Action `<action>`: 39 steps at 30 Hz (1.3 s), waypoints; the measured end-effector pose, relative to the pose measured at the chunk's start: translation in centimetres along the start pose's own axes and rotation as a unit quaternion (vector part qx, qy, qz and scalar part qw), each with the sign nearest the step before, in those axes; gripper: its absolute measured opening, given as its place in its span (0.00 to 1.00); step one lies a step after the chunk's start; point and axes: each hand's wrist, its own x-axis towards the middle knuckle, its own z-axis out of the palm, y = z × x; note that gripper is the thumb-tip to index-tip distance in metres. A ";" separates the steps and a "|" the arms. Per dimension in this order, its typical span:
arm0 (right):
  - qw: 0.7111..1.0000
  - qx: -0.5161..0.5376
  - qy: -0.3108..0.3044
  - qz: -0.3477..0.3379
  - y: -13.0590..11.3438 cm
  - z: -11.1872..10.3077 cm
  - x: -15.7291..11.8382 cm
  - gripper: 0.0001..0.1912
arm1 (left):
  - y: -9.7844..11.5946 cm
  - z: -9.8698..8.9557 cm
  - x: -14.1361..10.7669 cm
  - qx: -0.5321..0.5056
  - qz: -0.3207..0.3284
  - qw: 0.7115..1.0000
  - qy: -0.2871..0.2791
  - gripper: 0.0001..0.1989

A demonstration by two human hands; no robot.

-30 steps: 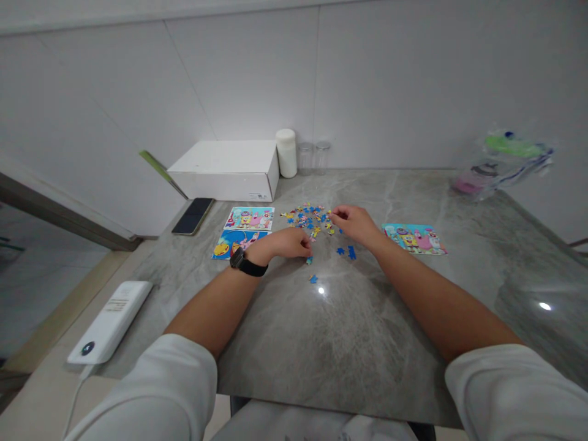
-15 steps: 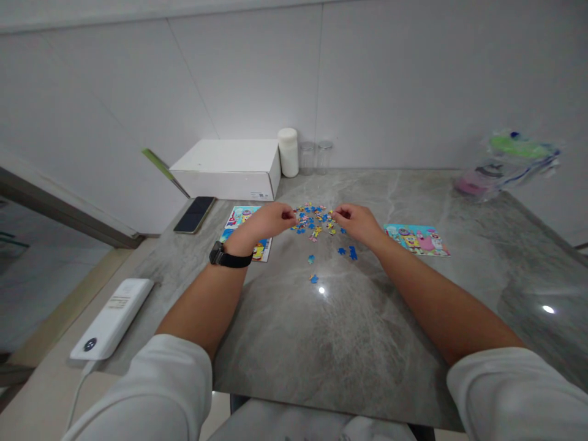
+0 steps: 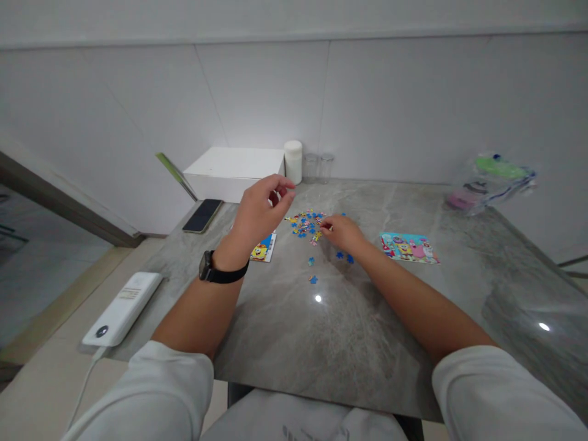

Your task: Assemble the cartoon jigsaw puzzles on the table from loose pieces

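Note:
A pile of small colourful puzzle pieces [image 3: 305, 226] lies on the grey table, with a few blue pieces [image 3: 345, 258] to its right and two single ones [image 3: 313, 280] nearer me. My left hand [image 3: 266, 205], with a black watch on the wrist, is raised above the table left of the pile; thumb and fingers are apart with nothing visible between them. At the pile's right edge my right hand [image 3: 340, 233] has its fingertips pinched together; what they hold is too small to name. A cartoon picture card [image 3: 410, 247] lies at the right, another [image 3: 263, 250] partly under my left hand.
Behind are a white box [image 3: 234, 165], a white bottle [image 3: 293, 162] and two clear glasses [image 3: 318, 168]. A phone [image 3: 203, 215] and a white power bank [image 3: 123, 308] with a cable are at the left, a plastic bag [image 3: 487, 184] at the far right.
My left hand has lifted off the pile's left edge and its fingers have opened. My right hand has moved slightly left over the pieces. The view has tilted up a little.

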 end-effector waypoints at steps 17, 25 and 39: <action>0.982 -0.072 -0.136 0.106 -3.8 1.6 5.1 0.09 | -4.9 5.4 -11.2 0.076 0.058 0.961 -0.258 0.13; 0.997 0.023 -0.066 0.035 -2.3 -0.2 3.0 0.05 | -4.8 5.8 -11.5 0.029 0.112 0.952 -0.283 0.12; 0.975 0.202 0.077 -0.044 -2.1 1.9 -5.2 0.02 | -4.5 6.7 -11.6 -0.001 0.143 0.938 -0.316 0.15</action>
